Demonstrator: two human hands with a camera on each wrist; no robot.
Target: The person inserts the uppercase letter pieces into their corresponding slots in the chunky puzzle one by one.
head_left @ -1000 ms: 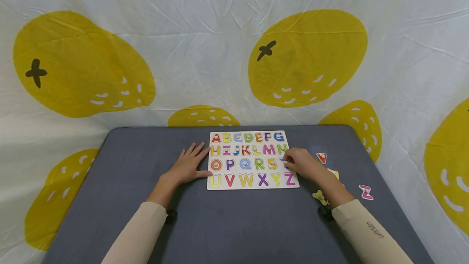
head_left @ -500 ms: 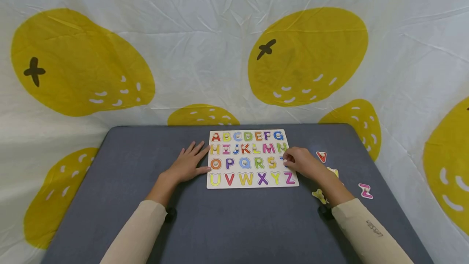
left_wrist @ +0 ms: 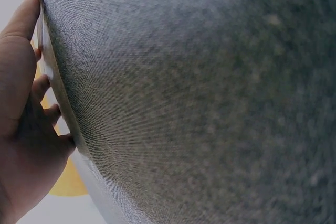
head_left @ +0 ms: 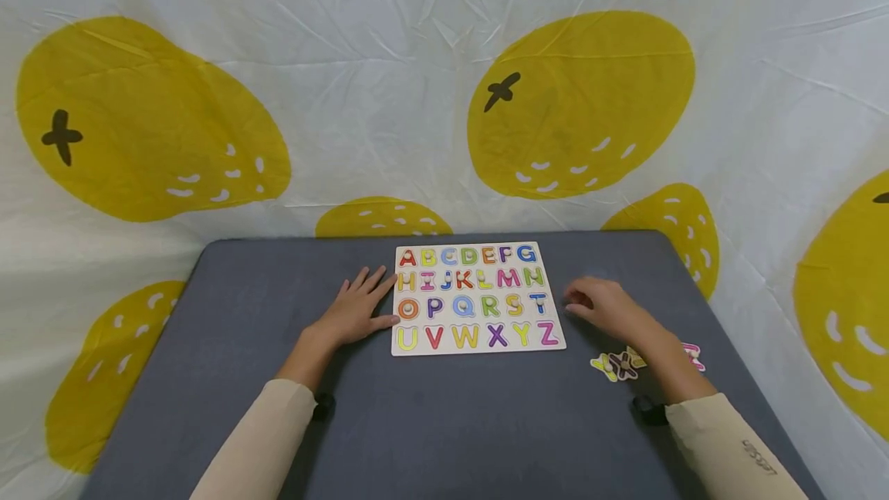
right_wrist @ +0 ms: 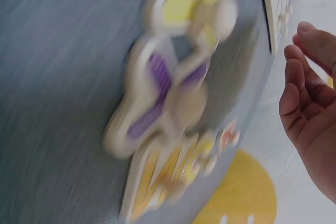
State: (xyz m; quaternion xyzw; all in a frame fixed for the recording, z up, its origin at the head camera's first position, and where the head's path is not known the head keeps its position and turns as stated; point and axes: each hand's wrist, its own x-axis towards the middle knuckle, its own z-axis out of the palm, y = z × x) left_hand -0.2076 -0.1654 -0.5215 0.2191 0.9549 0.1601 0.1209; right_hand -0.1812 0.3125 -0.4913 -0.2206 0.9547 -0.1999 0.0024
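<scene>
A pale wooden alphabet board [head_left: 479,298] lies at the far middle of the table in the head view. Its upper three rows hold knobbed letter pieces, including a blue T [head_left: 538,303]; the U-to-Z row shows flat coloured letters without knobs. Fingers spread, my left hand [head_left: 353,310] rests on the table with thumb and index tip at the board's left edge. Just right of the board, my right hand [head_left: 604,305] holds nothing, its fingers loosely curved. Near its wrist lie a yellow Y piece [head_left: 603,366], a purple X piece [right_wrist: 157,82] and a yellow-orange W piece [right_wrist: 152,174].
A pink Z piece [head_left: 694,355] lies farther right, partly behind the right forearm. Beyond the W, the right wrist view shows a small red-and-white piece [right_wrist: 229,136]. The grey table [head_left: 458,423] ends at a white curtain [head_left: 389,130] with yellow fruit prints.
My right hand has let go of the T piece, which now sits in the board, and has moved right, off the board. The left hand stays put.
</scene>
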